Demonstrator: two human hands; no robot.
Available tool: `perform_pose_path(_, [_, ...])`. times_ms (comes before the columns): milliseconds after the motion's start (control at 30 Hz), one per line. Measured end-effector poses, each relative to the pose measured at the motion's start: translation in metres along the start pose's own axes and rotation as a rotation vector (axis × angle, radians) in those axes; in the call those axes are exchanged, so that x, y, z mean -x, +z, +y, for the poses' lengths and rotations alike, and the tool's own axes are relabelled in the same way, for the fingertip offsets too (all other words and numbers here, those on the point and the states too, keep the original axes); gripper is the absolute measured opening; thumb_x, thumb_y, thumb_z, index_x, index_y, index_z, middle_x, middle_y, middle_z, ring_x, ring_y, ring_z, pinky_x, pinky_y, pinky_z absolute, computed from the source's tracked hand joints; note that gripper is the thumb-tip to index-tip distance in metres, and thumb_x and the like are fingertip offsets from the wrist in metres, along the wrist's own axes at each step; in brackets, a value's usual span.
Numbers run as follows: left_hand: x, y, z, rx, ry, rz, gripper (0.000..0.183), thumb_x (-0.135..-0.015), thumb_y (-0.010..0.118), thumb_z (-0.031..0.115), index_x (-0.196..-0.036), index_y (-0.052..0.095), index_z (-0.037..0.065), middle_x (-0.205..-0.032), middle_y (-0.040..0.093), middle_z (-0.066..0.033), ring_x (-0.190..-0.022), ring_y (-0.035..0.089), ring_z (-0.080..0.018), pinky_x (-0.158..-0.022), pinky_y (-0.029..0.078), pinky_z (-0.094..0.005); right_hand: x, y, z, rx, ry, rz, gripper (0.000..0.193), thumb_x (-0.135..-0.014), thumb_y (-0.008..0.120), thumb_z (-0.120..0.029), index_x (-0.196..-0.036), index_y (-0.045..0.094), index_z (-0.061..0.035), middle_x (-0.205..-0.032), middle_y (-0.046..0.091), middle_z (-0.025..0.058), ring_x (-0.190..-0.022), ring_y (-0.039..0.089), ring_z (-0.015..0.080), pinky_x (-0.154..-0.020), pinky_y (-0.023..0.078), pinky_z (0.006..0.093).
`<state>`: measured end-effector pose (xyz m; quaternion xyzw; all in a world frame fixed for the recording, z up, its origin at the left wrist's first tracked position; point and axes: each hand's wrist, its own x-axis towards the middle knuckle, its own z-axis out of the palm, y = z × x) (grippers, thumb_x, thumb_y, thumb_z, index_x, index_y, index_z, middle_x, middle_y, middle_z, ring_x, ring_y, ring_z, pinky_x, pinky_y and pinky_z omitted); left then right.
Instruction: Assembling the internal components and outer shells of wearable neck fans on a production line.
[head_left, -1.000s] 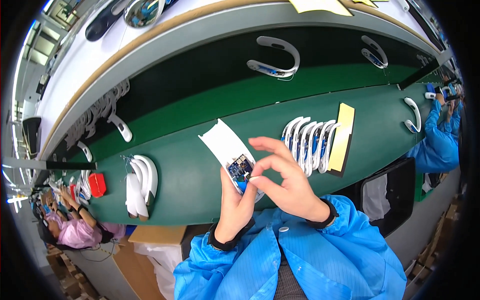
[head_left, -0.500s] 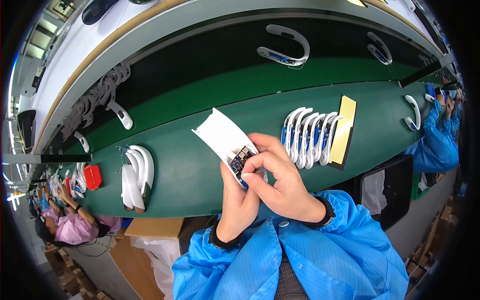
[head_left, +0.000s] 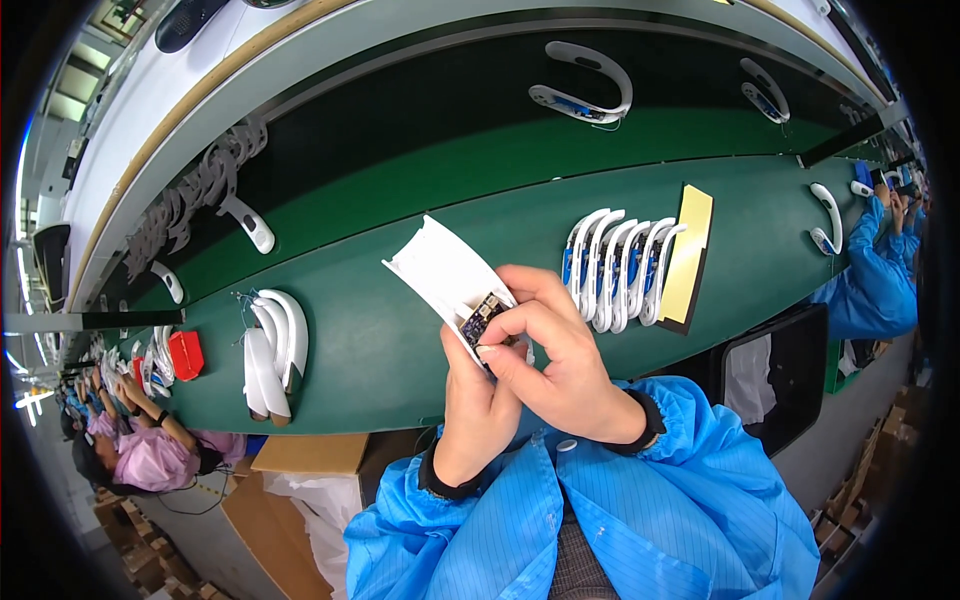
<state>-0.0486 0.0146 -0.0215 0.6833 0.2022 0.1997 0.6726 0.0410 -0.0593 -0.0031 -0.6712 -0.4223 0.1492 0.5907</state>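
Note:
Both hands meet at a white curved plastic housing [head_left: 437,262], held tilted above the green bench. My left hand [head_left: 470,415] is closed round its lower end from beneath. A small dark circuit board [head_left: 483,314] with light connectors sits in the housing's lower part. My right hand [head_left: 560,360] pinches at the board's near edge with thumb and forefinger, while its other fingers curl along the housing's right side. The fingertips hide the lower edge of the board. Just right of my hands, several white curved housings with blue boards [head_left: 617,272] stand in a row.
A yellow-topped dark block [head_left: 692,255] borders the row. White curved shells [head_left: 283,345] lie stacked on the left, with a red bin [head_left: 186,355] beyond. Below the bench edge are an open cardboard box [head_left: 310,455] and a black bin [head_left: 800,380]. Co-workers sit at both sides.
My right thumb and fingertip have shifted slightly left along the board's near edge. Both hands still hold the housing in nearly the same place, and the view has tilted a little.

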Motion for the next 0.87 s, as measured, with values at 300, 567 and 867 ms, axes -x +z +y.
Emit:
perform_pose_path(300, [-0.012, -0.014, -0.02, -0.253, 0.028, -0.009, 0.052, -0.081, 0.047, 0.002, -0.13, 0.029, -0.004, -0.113, 0.048, -0.0227, -0.103, 0.05, -0.0369, -0.089, 0.039, -0.041, -0.004, 0.011, 0.022, -0.309, 0.191, -0.006, 0.061, -0.079, 0.058, -0.003, -0.132, 0.029, 0.0007, -0.124, 0.042, 0.0143, -0.11, 0.047, 0.0238, -0.093, 0.038, 0.0334])
perform_pose_path(567, [-0.049, -0.143, -0.079, -0.94, 0.267, -0.062, 0.05, -0.075, 0.064, 0.022, -0.117, 0.049, 0.0, -0.12, 0.046, -0.0218, -0.114, 0.042, -0.038, -0.096, 0.035, -0.0442, -0.002, 0.025, 0.072, -0.05, 0.148, 0.026, 0.048, -0.08, 0.053, 0.0, -0.126, 0.037, 0.0009, -0.109, 0.048, 0.0153, -0.097, 0.054, 0.0235, -0.086, 0.042, 0.0317])
perform_pose_path(867, [0.007, -0.396, -0.188, -1.479, -0.48, 0.277, 0.075, -0.07, 0.063, 0.019, -0.135, 0.026, 0.008, -0.13, 0.044, -0.0202, -0.116, 0.045, -0.0383, -0.095, 0.037, -0.0425, 0.007, -0.003, 0.066, 0.115, -0.152, -0.083, 0.057, -0.068, 0.071, -0.001, -0.118, 0.044, -0.0038, -0.104, 0.053, 0.015, -0.084, 0.059, 0.0247, -0.066, 0.049, 0.0291])
